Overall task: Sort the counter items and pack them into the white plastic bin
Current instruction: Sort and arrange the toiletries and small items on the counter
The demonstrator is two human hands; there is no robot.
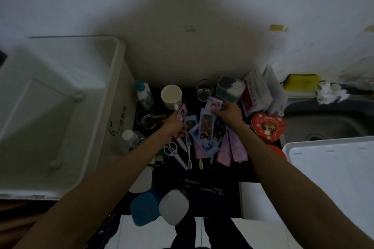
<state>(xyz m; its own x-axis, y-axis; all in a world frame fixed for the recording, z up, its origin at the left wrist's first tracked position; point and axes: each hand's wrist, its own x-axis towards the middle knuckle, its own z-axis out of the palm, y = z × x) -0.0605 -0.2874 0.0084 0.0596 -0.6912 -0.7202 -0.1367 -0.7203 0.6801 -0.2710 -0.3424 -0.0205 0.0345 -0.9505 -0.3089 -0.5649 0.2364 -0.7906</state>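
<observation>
My left hand (174, 125) pinches a pink card (181, 113); my right hand (228, 114) pinches a blue card (214, 104) over the card pile (204, 133). The white plastic bin (113, 79) at my left looks empty. Sorting has only begun; everything remains on the tabletop (226, 170).

We make out little lettering here. Dark handwritten marks run down the side wall of the white plastic bin (119, 119), one shaped like a "6"; the rest is illegible. The red heart-shaped tin (268, 125) carries white characters on its lid, too blurred to read.
</observation>
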